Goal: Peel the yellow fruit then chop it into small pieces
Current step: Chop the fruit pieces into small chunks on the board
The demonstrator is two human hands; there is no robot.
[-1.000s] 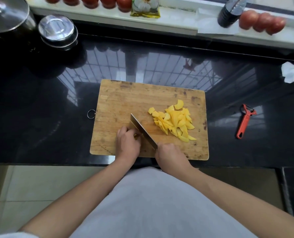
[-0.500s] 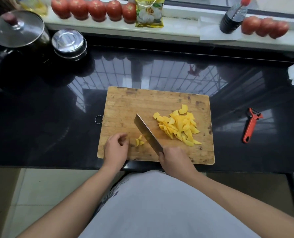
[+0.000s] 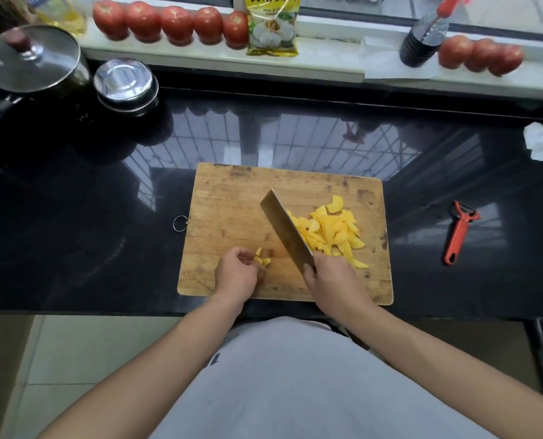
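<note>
A wooden cutting board (image 3: 232, 198) lies on a shiny black counter (image 3: 73, 217). The right hand (image 3: 332, 278) has its fingers wrapped tight around the handle of a big knife (image 3: 284, 231). The blade points up and to the left, away from the person. Its right side is against a pile of cut yellow fruit (image 3: 333, 231). The pile sits on the right part of the board, just above the right hand.

The left hand (image 3: 236, 274) rests on the near left part of the board. Its fingers are curled. A few small yellow pieces (image 3: 261, 258) lie right at the fingertips. The hand may be pinching one of them, but it is too small to tell. These small pieces are to the left of the blade, apart from the big pile.

A red peeler (image 3: 458, 232) lies on the counter to the right of the board, well apart from it. Red tomatoes (image 3: 172, 25) sit in a row on the ledge at the back.
</note>
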